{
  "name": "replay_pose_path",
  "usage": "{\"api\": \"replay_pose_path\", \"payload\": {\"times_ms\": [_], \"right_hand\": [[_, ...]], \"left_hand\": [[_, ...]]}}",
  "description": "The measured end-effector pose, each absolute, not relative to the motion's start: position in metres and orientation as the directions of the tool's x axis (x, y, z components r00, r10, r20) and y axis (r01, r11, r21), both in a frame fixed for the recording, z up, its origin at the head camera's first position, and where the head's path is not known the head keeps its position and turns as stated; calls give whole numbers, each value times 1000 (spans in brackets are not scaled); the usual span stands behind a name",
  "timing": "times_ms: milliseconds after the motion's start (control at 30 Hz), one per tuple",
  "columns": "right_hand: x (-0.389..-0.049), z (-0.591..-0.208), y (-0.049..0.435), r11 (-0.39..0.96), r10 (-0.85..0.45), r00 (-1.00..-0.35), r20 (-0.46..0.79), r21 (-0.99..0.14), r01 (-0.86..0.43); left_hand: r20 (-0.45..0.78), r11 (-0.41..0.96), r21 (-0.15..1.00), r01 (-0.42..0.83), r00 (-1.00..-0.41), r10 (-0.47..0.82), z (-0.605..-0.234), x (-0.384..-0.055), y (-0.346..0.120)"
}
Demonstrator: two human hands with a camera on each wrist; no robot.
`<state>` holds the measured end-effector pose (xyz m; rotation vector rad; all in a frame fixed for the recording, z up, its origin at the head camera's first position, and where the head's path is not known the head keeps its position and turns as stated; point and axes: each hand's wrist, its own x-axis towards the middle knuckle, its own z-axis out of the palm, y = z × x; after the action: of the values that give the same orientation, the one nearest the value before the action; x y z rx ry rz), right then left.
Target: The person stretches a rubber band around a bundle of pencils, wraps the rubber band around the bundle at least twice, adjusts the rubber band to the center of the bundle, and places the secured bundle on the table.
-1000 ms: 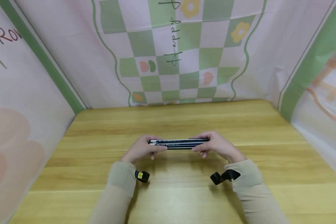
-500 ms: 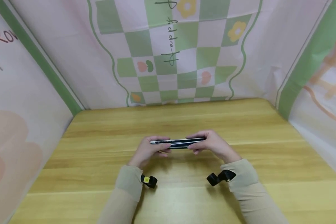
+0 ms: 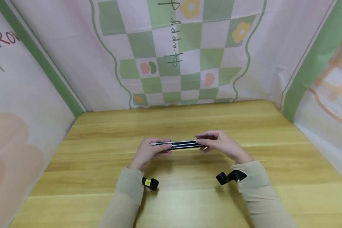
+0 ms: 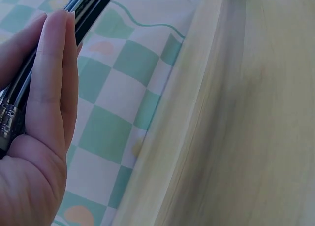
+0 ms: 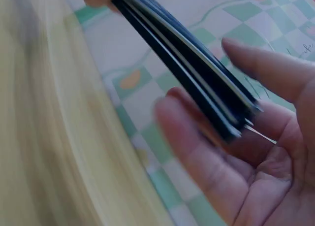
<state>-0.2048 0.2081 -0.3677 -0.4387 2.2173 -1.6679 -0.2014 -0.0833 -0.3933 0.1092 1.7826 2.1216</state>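
Note:
Several dark pencils (image 3: 185,145) lie side by side as a bundle, held level above the table. My left hand (image 3: 145,153) grips their left part, thumb on the near side and fingers behind. Close to its palm, the left wrist view shows metal ferrules (image 4: 8,118) on the pencils. Around the other end is my right hand (image 3: 226,147). In the right wrist view its thumb (image 5: 261,63) and fingers stand spread apart, with the pencil ends between them. That thumb is clear of the bundle; whether a finger touches it I cannot tell.
A wood-grain table (image 3: 171,196) lies beneath both hands. Patterned cloth (image 3: 171,69) hangs behind it and at both sides. Black wrist cameras (image 3: 231,176) jut inward from the sleeves.
My left hand has shifted right along the pencils and its fingers reach further over them. My right hand has loosened and moved slightly right.

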Motion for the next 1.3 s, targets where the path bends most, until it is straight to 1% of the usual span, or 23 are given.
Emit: {"api": "replay_pose_path", "payload": {"times_ms": [200, 433, 533, 667, 867, 1133, 1300], "right_hand": [[-206, -364, 229, 487, -347, -935, -73, -866, -113], [-211, -376, 258, 571, -351, -932, -93, -810, -134], [-214, -382, 266, 677, -326, -938, -119, -722, -144], [-215, -390, 273, 767, -306, -933, -188, -629, -125], [-215, -393, 274, 800, -327, -921, -213, -581, -150], [-217, -395, 272, 833, -274, -943, -190, -537, -134], [-219, -397, 269, 845, -280, -945, -169, -511, -159]], "left_hand": [[-175, -120, 967, -223, -930, 323, -394, -202, -85], [-171, -99, 972, -213, -931, 321, -394, -202, -84], [-176, -89, 972, -215, -930, 323, -395, -202, -84], [-177, -76, 974, -213, -928, 328, -396, -202, -85], [-166, -65, 978, -198, -926, 339, -393, -201, -86], [-162, -72, 978, -197, -928, 334, -394, -202, -86], [-152, -88, 978, -191, -931, 332, -394, -202, -86]]}}
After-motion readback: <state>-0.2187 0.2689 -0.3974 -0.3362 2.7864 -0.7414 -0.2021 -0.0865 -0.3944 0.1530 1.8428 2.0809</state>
